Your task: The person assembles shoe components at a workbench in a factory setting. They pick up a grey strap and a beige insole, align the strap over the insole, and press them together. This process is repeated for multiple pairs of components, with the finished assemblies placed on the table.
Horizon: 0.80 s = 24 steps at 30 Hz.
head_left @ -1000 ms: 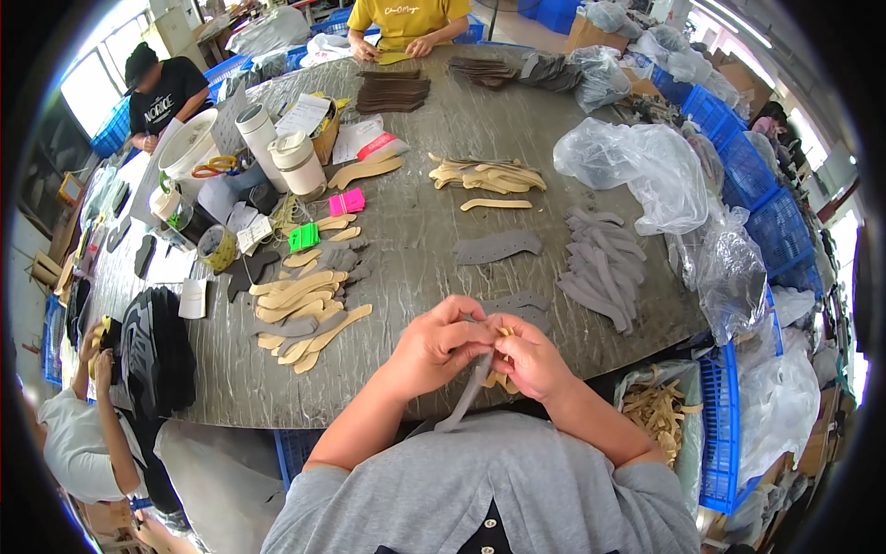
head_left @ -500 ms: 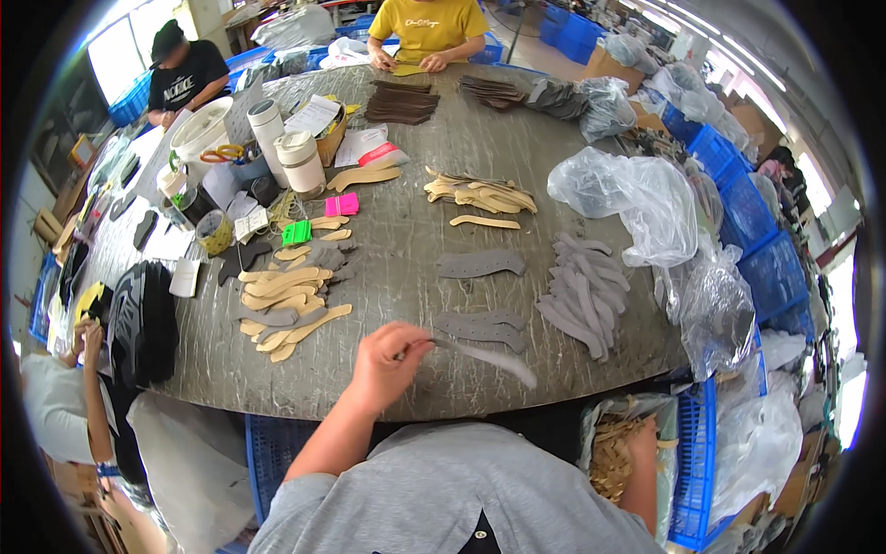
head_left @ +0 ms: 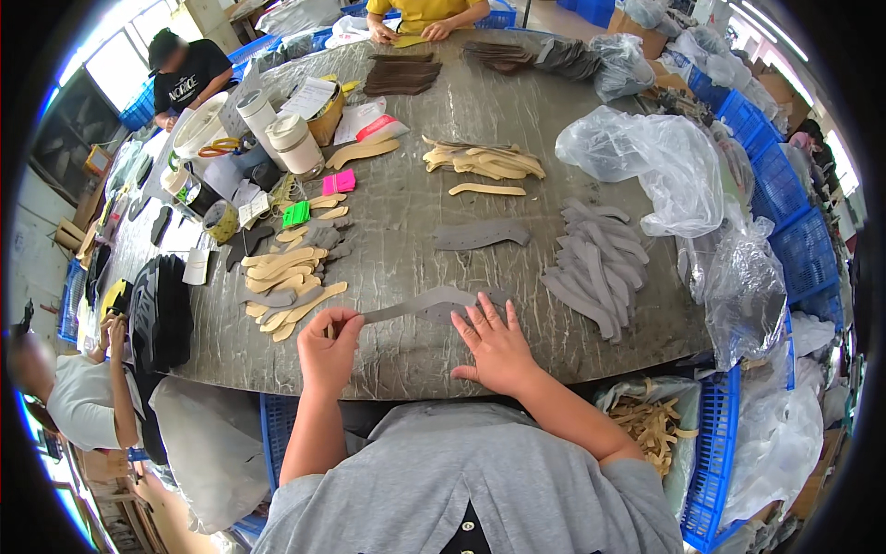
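My left hand (head_left: 330, 351) pinches one end of a thin grey curved strip (head_left: 406, 306) near the table's front edge. The strip's other end lies over a grey perforated piece (head_left: 439, 312). My right hand (head_left: 496, 349) is open, fingers spread, its fingertips at the strip's right end; whether they press on it I cannot tell. Farther back lies another grey perforated piece (head_left: 482, 234). To the right is a pile of grey curved strips (head_left: 598, 268). Left of my hands lies a mixed heap of tan and grey pieces (head_left: 288, 268).
Tan strips (head_left: 484, 159) are stacked mid-table. Clear plastic bags (head_left: 646, 166) lie along the right side. Bottles (head_left: 293, 146) and bundled tags (head_left: 340, 181) stand or lie at left. A lined bin (head_left: 651, 427) of tan scraps sits below the right edge. Other people work around the table.
My right hand has come up from the scrap bin onto the table. My left hand has moved left, and the strip now rests over the near grey piece. The view has shifted slightly.
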{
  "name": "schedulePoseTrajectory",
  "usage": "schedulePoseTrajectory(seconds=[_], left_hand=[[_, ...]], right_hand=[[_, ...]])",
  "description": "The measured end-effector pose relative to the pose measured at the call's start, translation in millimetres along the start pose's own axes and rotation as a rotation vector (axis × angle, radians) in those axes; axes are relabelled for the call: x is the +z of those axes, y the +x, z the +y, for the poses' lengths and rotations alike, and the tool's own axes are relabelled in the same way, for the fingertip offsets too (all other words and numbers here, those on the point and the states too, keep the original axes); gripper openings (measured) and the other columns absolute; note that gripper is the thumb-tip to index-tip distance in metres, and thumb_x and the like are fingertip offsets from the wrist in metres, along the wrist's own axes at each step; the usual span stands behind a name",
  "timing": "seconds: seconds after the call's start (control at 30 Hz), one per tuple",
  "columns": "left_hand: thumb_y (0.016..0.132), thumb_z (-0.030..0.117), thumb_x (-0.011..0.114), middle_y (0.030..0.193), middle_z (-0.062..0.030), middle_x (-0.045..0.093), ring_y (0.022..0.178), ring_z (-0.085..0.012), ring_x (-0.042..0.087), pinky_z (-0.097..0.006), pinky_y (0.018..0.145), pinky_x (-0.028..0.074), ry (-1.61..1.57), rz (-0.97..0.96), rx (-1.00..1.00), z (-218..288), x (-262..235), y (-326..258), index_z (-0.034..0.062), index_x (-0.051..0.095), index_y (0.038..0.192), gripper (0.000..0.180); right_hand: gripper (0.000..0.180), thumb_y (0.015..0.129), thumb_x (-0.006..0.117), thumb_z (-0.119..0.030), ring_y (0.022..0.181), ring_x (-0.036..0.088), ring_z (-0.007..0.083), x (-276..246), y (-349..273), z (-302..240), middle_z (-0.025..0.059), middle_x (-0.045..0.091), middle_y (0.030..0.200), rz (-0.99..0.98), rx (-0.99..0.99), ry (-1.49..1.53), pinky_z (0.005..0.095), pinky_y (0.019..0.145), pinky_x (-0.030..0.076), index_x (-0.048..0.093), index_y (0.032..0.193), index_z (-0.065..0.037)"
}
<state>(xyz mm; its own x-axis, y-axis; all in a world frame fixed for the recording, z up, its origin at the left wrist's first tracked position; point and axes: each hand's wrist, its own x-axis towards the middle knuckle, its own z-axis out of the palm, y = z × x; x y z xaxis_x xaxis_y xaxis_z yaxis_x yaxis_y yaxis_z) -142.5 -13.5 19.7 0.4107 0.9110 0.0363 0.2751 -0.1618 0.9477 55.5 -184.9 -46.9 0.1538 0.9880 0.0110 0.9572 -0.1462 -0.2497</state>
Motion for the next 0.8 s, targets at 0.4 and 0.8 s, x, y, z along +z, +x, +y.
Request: schedulePoseTrajectory(seconds=[0.4, 0.8], left_hand=[[0.081, 0.005, 0.071, 0.066, 0.0001, 0.061, 0.055, -0.0057, 0.052, -0.021, 0.050, 0.041, 0.133, -0.391, -0.098, -7, 41, 17, -0.0003, 0.067, 0.083, 0.007], [0.079, 0.016, 0.072, 0.069, -0.0120, 0.066, 0.062, -0.0186, 0.061, -0.033, 0.061, 0.048, 0.397, -0.532, -0.138, -36, 59, 46, 0.0001, 0.070, 0.088, 0.018]], right_hand=[[0.012, 0.089, 0.066, -0.006, 0.081, 0.055, 0.0056, -15, -25, 27, 0.0016, 0.060, 0.094, 0.423, 0.374, 1.553, 0.0195, 0.070, 0.045, 0.061, 0.100, -0.002], [0.014, 0.080, 0.071, -0.003, 0.063, 0.060, 0.0112, 4, -9, 40, 0.0078, 0.065, 0.071, 0.412, 0.520, 0.995, 0.0268, 0.058, 0.048, 0.061, 0.090, 0.002]])
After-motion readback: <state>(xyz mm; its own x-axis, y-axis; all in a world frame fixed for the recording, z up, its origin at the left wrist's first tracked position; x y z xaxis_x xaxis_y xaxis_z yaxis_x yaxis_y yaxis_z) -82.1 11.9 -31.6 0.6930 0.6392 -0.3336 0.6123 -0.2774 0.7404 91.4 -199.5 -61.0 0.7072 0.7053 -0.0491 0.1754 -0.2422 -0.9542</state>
